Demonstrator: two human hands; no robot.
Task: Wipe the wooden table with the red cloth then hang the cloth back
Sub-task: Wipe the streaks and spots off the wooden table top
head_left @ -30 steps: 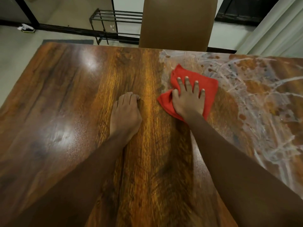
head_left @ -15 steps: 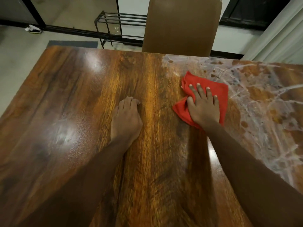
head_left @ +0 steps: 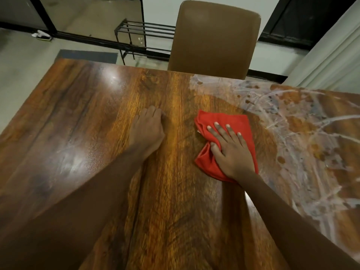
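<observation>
One right hand [head_left: 231,152] on red cloth [head_left: 226,120]

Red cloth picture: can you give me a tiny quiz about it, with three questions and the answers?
1. True or false: the right hand presses the red cloth with straight fingers onto the wooden table.
2. Where are the white smears? A: left of the cloth. B: right of the cloth.
3. Fill in: past the table's far edge stands a brown ____.
Key: 1 true; 2 B; 3 chair.
</observation>
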